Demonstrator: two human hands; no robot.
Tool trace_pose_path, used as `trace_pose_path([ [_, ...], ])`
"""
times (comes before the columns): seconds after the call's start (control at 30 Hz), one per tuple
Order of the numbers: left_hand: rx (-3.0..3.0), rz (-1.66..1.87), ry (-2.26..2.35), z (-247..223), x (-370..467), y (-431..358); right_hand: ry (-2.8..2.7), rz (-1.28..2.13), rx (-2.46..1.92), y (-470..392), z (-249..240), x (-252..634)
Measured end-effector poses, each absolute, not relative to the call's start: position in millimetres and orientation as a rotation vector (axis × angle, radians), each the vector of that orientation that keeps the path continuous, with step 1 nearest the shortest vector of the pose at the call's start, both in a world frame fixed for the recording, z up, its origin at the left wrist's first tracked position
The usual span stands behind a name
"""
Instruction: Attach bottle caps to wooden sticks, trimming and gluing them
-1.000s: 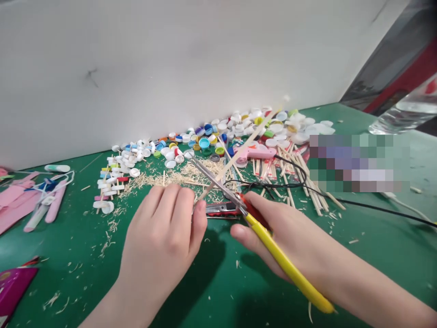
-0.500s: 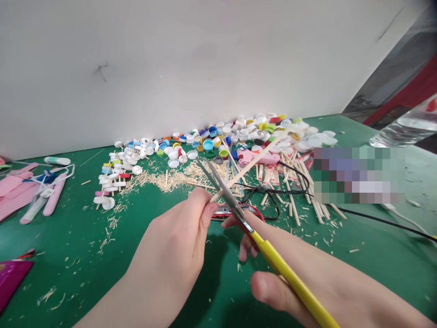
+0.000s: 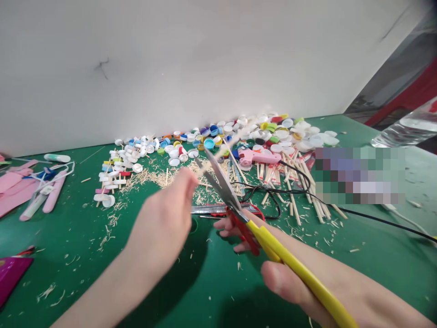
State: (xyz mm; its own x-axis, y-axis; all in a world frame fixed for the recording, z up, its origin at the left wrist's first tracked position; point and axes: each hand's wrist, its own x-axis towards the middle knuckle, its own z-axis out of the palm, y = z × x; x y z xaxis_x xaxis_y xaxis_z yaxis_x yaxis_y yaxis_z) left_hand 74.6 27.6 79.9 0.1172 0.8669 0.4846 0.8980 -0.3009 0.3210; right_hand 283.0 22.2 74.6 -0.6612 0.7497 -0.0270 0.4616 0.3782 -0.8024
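Note:
My left hand (image 3: 167, 218) is closed on one end of a thin wooden stick (image 3: 228, 146), which slants up to the right and is blurred. The stick passes by the parted blades of the scissors (image 3: 223, 184); whether they touch it cannot be made out. My right hand (image 3: 290, 255) holds these scissors by their yellow and red handles, thumb below the yellow one, fingertips showing to the left. Behind the scissors a red utility knife (image 3: 215, 209) lies on the green table (image 3: 205, 282).
Coloured bottle caps (image 3: 208, 143) are heaped along the white wall, with wood shavings (image 3: 150, 176) before them. A pink glue gun (image 3: 261, 157) with a black cable lies near wooden sticks (image 3: 314, 200). Caps joined on sticks (image 3: 114, 175) stand left; pink pieces (image 3: 20, 191) lie farther left.
My left hand has moved left with the stick, away from the scissor pivot. The scissor blades are spread wider, and my right hand's fingers and thumb have shifted on the handles.

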Motion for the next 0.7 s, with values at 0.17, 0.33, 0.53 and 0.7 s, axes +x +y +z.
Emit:
trace_pose_path([
  [0.17,-2.232,-0.948,-1.728,85,69,27,-2.227,1.351,-0.999,22,70,282],
  [0.33,-2.324,-0.935,-1.687,79,78,21,-2.205,1.216,-1.119,20,61,286],
  [0.53,-2.455,-1.065,-1.837,82,81,18,-2.127,1.336,-1.146,18,66,281],
  [0.7,-2.525,-1.068,-1.937,84,85,14,-2.062,1.413,-1.116,20,63,278],
])
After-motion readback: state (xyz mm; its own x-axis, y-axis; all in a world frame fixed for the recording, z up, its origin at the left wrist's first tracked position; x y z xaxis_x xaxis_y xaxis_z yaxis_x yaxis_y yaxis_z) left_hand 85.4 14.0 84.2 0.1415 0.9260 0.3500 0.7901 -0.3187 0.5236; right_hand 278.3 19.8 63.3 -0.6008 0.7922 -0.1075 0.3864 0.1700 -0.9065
